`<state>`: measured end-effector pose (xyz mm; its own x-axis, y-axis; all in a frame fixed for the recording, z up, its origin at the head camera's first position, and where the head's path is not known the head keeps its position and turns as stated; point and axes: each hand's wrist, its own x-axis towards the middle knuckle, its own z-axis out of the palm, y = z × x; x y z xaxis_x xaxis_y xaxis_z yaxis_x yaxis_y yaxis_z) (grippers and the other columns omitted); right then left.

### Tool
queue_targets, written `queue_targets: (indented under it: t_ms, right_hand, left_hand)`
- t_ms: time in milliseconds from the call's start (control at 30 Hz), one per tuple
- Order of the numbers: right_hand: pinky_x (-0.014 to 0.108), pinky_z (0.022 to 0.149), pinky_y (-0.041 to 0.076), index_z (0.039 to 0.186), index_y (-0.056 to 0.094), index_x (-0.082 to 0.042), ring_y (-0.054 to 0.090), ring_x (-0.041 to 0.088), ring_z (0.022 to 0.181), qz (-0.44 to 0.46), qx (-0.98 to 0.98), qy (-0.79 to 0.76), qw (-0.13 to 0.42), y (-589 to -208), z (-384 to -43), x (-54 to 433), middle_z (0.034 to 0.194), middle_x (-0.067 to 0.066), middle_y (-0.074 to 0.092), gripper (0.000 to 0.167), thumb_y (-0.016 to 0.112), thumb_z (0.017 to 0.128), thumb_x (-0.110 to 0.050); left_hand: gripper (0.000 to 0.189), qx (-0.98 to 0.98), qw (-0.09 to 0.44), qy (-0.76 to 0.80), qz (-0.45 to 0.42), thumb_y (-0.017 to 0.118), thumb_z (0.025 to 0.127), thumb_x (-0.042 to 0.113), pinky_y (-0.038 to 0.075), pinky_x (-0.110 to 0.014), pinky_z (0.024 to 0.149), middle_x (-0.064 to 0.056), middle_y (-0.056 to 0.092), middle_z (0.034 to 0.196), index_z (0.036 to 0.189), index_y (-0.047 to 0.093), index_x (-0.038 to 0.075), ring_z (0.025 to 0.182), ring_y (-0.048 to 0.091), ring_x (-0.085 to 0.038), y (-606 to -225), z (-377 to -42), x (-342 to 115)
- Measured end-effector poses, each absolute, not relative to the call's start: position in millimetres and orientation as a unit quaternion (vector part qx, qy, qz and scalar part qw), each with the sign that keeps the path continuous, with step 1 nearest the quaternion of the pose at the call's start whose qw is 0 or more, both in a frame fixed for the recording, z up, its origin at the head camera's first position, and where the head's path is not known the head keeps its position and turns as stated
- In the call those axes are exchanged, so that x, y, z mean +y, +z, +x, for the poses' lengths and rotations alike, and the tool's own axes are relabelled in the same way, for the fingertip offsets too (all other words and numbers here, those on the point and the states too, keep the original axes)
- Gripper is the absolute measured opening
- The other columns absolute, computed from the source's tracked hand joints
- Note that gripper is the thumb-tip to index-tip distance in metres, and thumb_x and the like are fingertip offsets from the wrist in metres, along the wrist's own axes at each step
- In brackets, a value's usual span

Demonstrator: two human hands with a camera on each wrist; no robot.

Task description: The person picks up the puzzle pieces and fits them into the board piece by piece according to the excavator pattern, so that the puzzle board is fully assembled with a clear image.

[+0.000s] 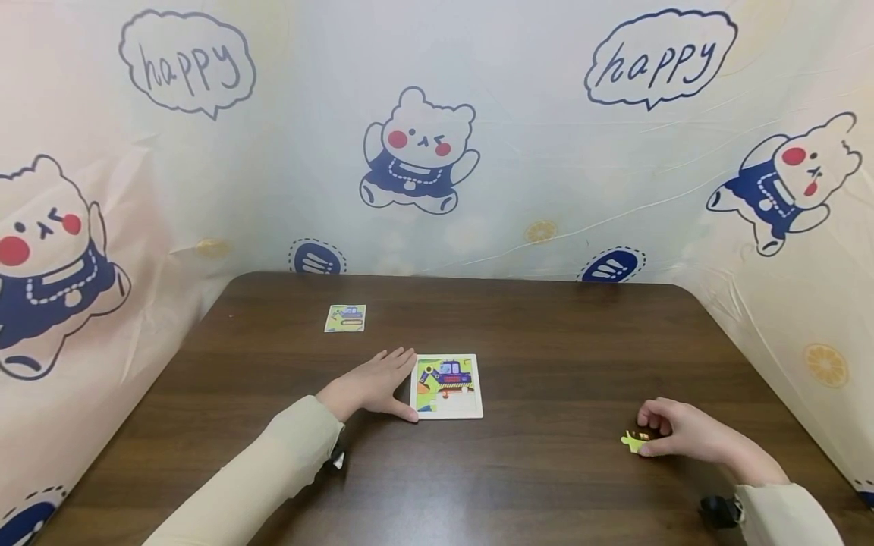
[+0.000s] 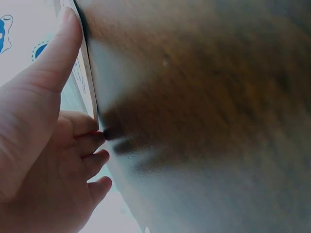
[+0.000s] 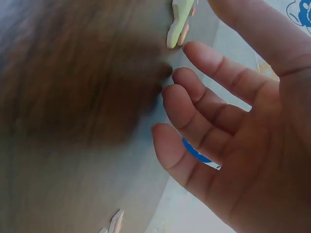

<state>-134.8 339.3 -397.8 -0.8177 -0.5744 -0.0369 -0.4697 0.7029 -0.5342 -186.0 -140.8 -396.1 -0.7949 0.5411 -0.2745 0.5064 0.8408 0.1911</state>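
A white-framed jigsaw puzzle [image 1: 445, 367] with a blue excavator picture lies mid-table, with pale gaps in its lower part. My left hand [image 1: 374, 385] is spread along its left edge, thumb at the near corner and fingertips at the far one. In the left wrist view, the left thumb [image 2: 60, 46] and fingers touch the frame's side [image 2: 86, 80]. Out to the right, my right hand [image 1: 693, 436] pinches a yellow-green puzzle piece [image 1: 633, 443] close over the table, its other fingers loosely curled. The piece [image 3: 179, 22] shows beside the index fingertip in the right wrist view.
A small square card [image 1: 345, 318] with an excavator picture lies behind the puzzle, to its left. Another thin piece [image 3: 115, 222] shows low in the right wrist view. The brown table [image 1: 546, 341] meets a printed cloth backdrop [image 1: 519, 152] at the back and sides.
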Motion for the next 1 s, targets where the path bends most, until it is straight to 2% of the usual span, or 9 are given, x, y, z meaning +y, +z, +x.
queue_targets:
  t_ms: [333, 667, 867, 1000]
  right_hand:
    - [0.022, 0.051, 0.033, 0.083, 0.050, -0.013, 0.040, 0.007, 0.064, -0.307, 0.903, -0.276, 0.116, -405.4, -135.6, 348.2, 0.074, -0.007, 0.042, 0.029, 0.077, 0.074, -0.019]
    - [0.022, 0.051, 0.038, 0.083, 0.052, -0.013, 0.045, 0.007, 0.063, -0.331, 0.891, -0.292, 0.105, -406.9, -136.9, 345.3, 0.074, -0.009, 0.047, 0.025, 0.076, 0.075, -0.013]
    - [0.024, 0.053, 0.042, 0.084, 0.054, -0.012, 0.047, 0.005, 0.064, -0.304, 0.895, -0.299, 0.130, -400.2, -140.5, 330.2, 0.074, -0.008, 0.050, 0.022, 0.074, 0.077, -0.015]
    - [0.023, 0.054, 0.044, 0.084, 0.054, -0.011, 0.049, 0.004, 0.064, -0.304, 0.899, -0.292, 0.117, -396.0, -145.5, 315.8, 0.072, -0.009, 0.051, 0.022, 0.075, 0.077, -0.016]
  left_hand:
    - [0.103, 0.945, 0.163, 0.061, 0.277, 0.064, 0.073, 0.062, 0.012, -0.045, 0.109, -0.016, 0.021, 0.149, 0.143, 0.025, -0.003, 0.137, 0.015, -0.030, -397.0, -187.0, -141.0]
    - [0.103, 0.946, 0.165, 0.060, 0.271, 0.064, 0.073, 0.062, 0.011, -0.044, 0.109, -0.015, 0.020, 0.149, 0.143, 0.025, -0.002, 0.137, 0.014, -0.029, -396.1, -186.0, -140.8]
    - [0.102, 0.946, 0.165, 0.061, 0.272, 0.064, 0.073, 0.061, 0.011, -0.044, 0.109, -0.015, 0.020, 0.149, 0.143, 0.025, -0.002, 0.137, 0.014, -0.029, -395.1, -185.4, -140.8]
    - [0.102, 0.946, 0.163, 0.063, 0.274, 0.064, 0.073, 0.061, 0.011, -0.044, 0.109, -0.015, 0.021, 0.149, 0.143, 0.026, -0.003, 0.137, 0.015, -0.029, -395.5, -185.4, -141.2]
